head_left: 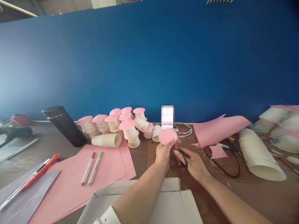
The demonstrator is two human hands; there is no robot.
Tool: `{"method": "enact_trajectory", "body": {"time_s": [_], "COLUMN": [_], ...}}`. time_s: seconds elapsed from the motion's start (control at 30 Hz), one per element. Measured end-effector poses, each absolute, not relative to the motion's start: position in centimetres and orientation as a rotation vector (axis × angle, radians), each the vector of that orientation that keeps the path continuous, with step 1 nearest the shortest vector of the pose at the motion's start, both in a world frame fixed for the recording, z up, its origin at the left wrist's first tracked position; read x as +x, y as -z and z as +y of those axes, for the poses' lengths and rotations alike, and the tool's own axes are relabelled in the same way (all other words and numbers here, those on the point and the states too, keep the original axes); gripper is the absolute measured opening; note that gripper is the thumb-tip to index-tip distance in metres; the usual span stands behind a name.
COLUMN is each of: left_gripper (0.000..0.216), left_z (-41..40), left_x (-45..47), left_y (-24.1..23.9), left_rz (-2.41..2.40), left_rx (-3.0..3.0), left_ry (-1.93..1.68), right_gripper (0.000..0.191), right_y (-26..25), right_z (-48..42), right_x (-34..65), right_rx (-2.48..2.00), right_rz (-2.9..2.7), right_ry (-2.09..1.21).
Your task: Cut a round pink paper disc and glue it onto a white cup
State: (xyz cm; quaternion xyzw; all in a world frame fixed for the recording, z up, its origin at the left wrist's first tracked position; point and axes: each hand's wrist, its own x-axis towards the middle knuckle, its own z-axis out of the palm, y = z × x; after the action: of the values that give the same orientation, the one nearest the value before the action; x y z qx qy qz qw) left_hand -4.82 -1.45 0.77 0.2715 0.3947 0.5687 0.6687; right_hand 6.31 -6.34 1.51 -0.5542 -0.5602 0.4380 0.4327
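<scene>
My left hand [164, 153] pinches a round pink paper disc [167, 137] by its lower edge, held up above the table. In my right hand [192, 161] is a pair of dark-handled scissors [184, 158], fingers closed round the handles. The blades point up along the disc's right edge; whether they touch the paper I cannot tell. Just behind the disc a white paper cup [156, 134] lies on its side. To its left stand several paper cups topped with pink discs [127, 125], some stacked on others.
Pink sheets [70, 180] carry two markers [95, 168] and lie partly under a purple sheet with an orange-handled cutter [42, 172]. A black bottle [64, 126] stands at left. Nested cups [259, 155], a black cable [233, 177] and pink scraps [218, 151] lie right. A blue wall rises behind.
</scene>
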Motion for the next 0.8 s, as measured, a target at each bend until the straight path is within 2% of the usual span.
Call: {"method": "enact_trajectory", "body": {"time_s": [0.33,0.8], "left_gripper": [0.038,0.034], "left_z": [-1.42,-1.42], "left_x": [-4.79,-4.79], "left_y": [-0.66,-0.6], "left_rz": [0.876,0.888], "left_rx": [0.603,0.592], "left_ry": [-1.288,-1.288], "right_gripper": [0.04,0.038], "right_y": [-1.57,-1.57], "right_z": [-6.48,-6.5], "right_x": [6.25,6.16], "right_rx": [-1.365,-1.34], "right_rz": [-1.406,-1.39], "right_ry": [-1.089,-1.088]}}
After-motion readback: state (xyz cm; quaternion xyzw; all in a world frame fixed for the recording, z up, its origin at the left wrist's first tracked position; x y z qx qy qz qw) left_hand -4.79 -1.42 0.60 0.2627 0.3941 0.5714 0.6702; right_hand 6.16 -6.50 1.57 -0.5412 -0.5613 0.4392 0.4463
